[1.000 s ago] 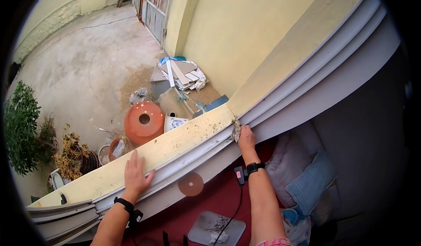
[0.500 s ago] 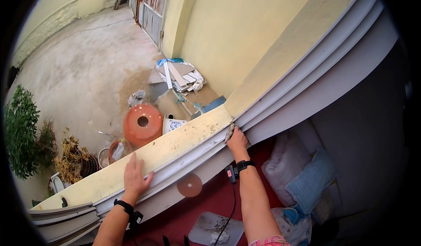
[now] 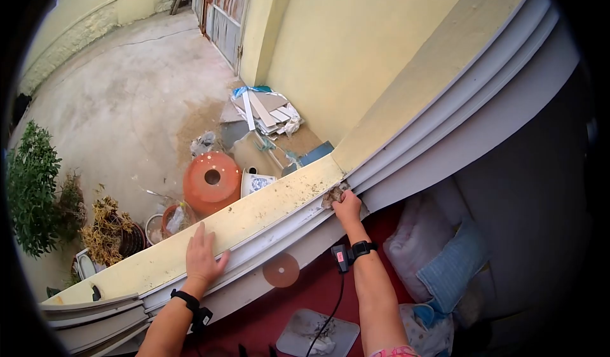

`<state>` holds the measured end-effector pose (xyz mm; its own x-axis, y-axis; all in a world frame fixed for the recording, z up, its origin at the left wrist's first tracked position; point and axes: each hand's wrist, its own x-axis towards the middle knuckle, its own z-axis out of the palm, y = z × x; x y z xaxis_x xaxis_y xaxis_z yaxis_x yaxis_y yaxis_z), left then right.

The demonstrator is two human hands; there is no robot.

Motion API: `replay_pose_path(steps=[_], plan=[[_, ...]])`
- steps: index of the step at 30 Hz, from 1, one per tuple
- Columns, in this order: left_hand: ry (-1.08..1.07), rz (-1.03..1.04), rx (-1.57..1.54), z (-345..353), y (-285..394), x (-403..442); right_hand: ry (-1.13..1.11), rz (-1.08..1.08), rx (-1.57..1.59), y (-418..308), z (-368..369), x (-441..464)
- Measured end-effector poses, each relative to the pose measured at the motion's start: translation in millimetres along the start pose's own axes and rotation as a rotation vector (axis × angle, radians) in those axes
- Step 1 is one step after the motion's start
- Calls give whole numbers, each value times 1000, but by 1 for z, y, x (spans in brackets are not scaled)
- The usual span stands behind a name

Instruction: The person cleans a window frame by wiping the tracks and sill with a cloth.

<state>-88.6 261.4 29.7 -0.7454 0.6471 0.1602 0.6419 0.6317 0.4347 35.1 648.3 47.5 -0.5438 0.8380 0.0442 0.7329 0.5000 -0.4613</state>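
A crumpled, dirty grey-brown rag (image 3: pixel 330 197) is pinched in my right hand (image 3: pixel 347 209), pressed against the white window track (image 3: pixel 260 242) near its far right corner. My left hand (image 3: pixel 204 258) lies flat with fingers spread, braced over the outer yellow sill (image 3: pixel 254 214) and the edge of the track. Dark specks of dirt dot the sill close to the rag. On the inner ledge, between my arms, is a round brown disc (image 3: pixel 281 270) with a pale centre. Black bands circle both wrists, and a cable hangs from the right one.
Below the ledge, a soiled translucent tray (image 3: pixel 346 344) rests on a red surface, with a pale pillow (image 3: pixel 410 236) and a blue cushion (image 3: pixel 454 265) to the right. Outside stand an orange pot (image 3: pixel 211 198), a leafy plant (image 3: pixel 33 192) and a pile of boards (image 3: pixel 260 109).
My right hand has drawn the rag slightly away from the corner, leftward along the track, and more of the rag shows. My left hand stays on the sill. The view has shifted slightly.
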Motion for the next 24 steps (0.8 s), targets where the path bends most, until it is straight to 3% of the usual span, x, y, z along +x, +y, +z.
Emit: replay_pose_path(steps=[2, 4, 6, 9, 11, 14, 16, 19, 21, 24], plan=[[-5, -4, -4, -1, 1, 0, 45, -87, -7, -1, -1, 3], [-9, -9, -9, -1, 2, 0, 23, 10, 238, -16, -6, 10], [-12, -25, -13, -1, 1, -1, -88, 151, 889, -44, -19, 11], [25, 3, -1, 1, 0, -1, -25, 37, 1050, -25, -8, 33], [21, 1, -3, -1, 2, 0, 177, -204, 45, -13, -14, 41], [16, -7, -4, -1, 2, -1, 241, -185, 161, -17, -33, 29], [22, -5, -3, -1, 2, 0, 212, -170, 76, -9, -39, 20], [4, -22, -26, -1, 2, 0, 129, -311, -157, 1, -39, 4], [11, -10, -5, 0, 1, 0, 30, -249, -385, 6, -34, -2], [-51, -50, -1, -2, 3, -1, -104, -135, -294, 12, -24, 1]])
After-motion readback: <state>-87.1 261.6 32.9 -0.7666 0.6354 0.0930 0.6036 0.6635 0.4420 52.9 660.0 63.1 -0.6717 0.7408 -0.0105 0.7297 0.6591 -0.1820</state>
